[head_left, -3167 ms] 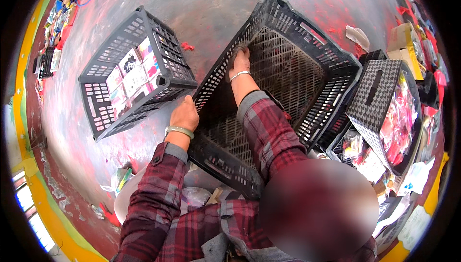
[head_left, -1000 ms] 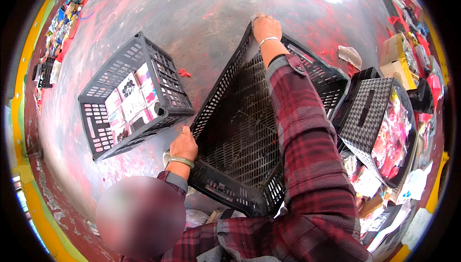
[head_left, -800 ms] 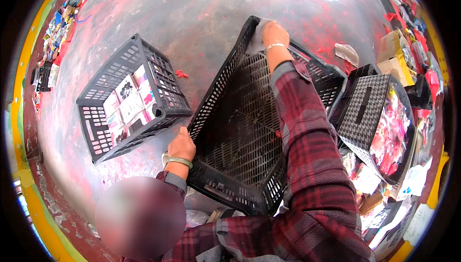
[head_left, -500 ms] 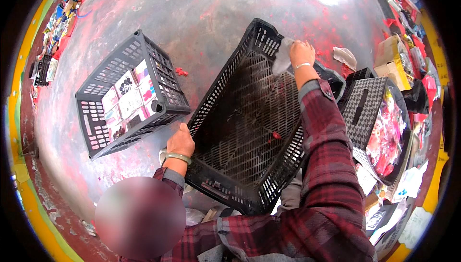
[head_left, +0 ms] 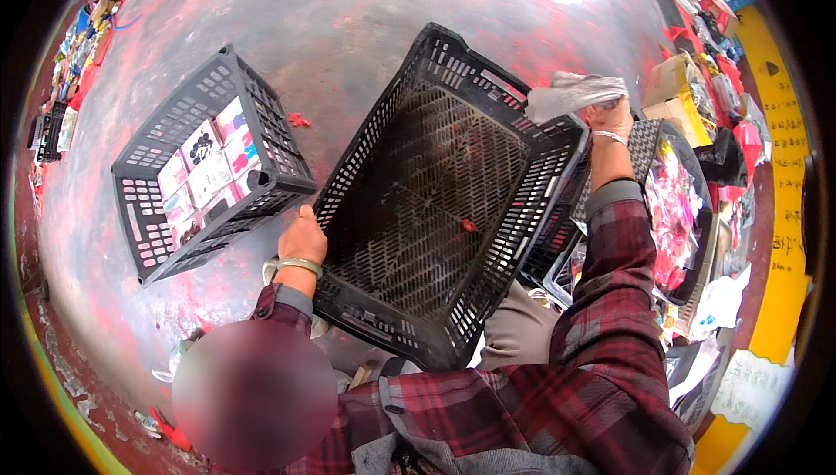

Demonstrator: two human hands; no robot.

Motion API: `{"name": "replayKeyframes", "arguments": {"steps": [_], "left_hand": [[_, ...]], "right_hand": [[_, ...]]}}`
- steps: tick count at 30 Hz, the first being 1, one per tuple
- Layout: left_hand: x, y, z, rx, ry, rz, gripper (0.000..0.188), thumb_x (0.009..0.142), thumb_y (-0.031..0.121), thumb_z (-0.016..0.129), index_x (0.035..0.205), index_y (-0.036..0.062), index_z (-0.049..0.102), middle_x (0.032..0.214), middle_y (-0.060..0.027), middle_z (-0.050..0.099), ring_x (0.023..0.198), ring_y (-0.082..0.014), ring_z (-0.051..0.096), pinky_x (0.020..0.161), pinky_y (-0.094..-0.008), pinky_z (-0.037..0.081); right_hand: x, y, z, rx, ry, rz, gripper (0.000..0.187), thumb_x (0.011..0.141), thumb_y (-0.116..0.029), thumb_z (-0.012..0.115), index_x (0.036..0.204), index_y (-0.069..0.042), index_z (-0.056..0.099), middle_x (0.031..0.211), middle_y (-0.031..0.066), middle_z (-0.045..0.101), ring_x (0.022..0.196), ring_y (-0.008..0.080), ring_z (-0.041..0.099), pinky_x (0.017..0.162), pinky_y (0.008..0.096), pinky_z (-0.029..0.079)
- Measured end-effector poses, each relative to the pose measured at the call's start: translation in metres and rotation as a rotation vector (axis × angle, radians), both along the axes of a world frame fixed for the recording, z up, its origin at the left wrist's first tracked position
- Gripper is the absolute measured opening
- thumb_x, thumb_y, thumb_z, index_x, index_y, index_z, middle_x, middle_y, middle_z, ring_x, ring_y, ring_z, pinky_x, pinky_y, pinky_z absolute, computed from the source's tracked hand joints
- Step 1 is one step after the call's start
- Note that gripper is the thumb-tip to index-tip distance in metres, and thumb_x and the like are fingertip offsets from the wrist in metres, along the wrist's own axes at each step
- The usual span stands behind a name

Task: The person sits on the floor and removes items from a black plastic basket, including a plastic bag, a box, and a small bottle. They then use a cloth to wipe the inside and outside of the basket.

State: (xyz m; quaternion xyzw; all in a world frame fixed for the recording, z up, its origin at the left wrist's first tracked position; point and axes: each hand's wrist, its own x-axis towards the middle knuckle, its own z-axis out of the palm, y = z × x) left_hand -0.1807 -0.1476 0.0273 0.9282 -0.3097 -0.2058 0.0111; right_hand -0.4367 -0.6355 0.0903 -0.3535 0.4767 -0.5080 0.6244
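The crate [head_left: 435, 179], black and slatted, lies tilted across the middle of the frame, between the two hands. The left hand [head_left: 302, 238] is clamped on its left rim, at lower left of centre. The right hand [head_left: 614, 118], at upper right, is closed around a pale grey cloth [head_left: 575, 94]. The hands are well apart, one at each side of the crate. The cloth's loose end overlaps the crate's upper right corner; whether it touches cannot be told. A small red scrap [head_left: 469, 225] lies on the crate's bottom, right of its middle.

The floor [head_left: 348, 5] is grey, smeared with red and pink, with glare at the top of the frame. At left, near the crate, a second crate [head_left: 296, 186] holds flat, printed packs [head_left: 209, 175]. At right are a cardboard box [head_left: 679, 83] and a heap of red and pink packs [head_left: 675, 214]. Clutter [head_left: 83, 48] lines the upper left edge, and a yellow band [head_left: 771, 318] curves along the right.

A round blur [head_left: 252, 397] at lower left covers part of the left sleeve. The left fingertips are hidden, and the right arm and hand partly cover a patterned box [head_left: 643, 140].
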Motion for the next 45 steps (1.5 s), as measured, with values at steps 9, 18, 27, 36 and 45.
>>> {"name": "replayKeyframes", "arguments": {"steps": [9, 18, 27, 36, 45], "left_hand": [[0.002, -0.003, -0.008, -0.036, -0.001, 0.003, 0.018, 0.086, 0.017, 0.036, 0.093, 0.002, 0.045, 0.079, -0.024, 0.061, 0.075, -0.0414, 0.059, 0.066, -0.0499, 0.046], [-0.003, -0.011, -0.01, -0.058, -0.022, -0.015, 0.015, 0.086, 0.017, 0.037, 0.089, 0.0036, 0.043, 0.075, -0.0214, 0.061, 0.07, -0.04, 0.06, 0.063, -0.0499, 0.047], [-0.001, -0.009, -0.006, -0.044, -0.007, -0.021, 0.012, 0.083, 0.011, 0.038, 0.089, 0.0025, 0.044, 0.077, -0.0223, 0.061, 0.073, -0.0395, 0.06, 0.064, -0.0484, 0.047], [-0.002, -0.008, 0.0, -0.007, -0.037, -0.011, 0.012, 0.084, 0.012, 0.038, 0.09, 0.0023, 0.043, 0.08, -0.0228, 0.061, 0.075, -0.0396, 0.06, 0.067, -0.0477, 0.047], [-0.004, -0.008, -0.005, -0.028, -0.058, 0.006, 0.016, 0.086, 0.015, 0.035, 0.088, 0.0019, 0.045, 0.077, -0.0239, 0.061, 0.074, -0.0412, 0.06, 0.066, -0.0497, 0.046]], "right_hand": [[0.086, 0.005, 0.026, 0.217, -0.394, 0.287, 0.042, 0.091, -0.041, 0.038, 0.083, -0.003, 0.056, 0.083, 0.0156, 0.061, 0.074, 0.0358, 0.057, 0.068, 0.0486, 0.048], [0.233, -0.034, -0.078, -0.779, 0.967, 0.085, 0.04, 0.089, -0.036, 0.035, 0.088, -0.001, 0.054, 0.088, 0.023, 0.061, 0.081, 0.0366, 0.06, 0.069, 0.0449, 0.047], [0.27, 0.057, -0.124, -1.076, 1.632, 0.388, 0.045, 0.086, -0.038, 0.043, 0.126, -0.018, 0.048, 0.139, 0.0125, 0.034, 0.13, 0.0372, 0.024, 0.105, 0.045, 0.023], [0.252, 0.169, -0.096, -0.87, 1.135, 0.672, 0.017, 0.081, -0.017, 0.053, 0.096, -0.011, 0.059, 0.115, 0.0076, 0.054, 0.103, 0.0274, 0.053, 0.086, 0.0358, 0.045], [0.102, 0.035, -0.025, -0.664, 0.964, 0.338, 0.023, 0.076, -0.03, 0.06, 0.082, -0.008, 0.064, 0.076, 0.0152, 0.063, 0.074, 0.0325, 0.06, 0.067, 0.0399, 0.046]]}}
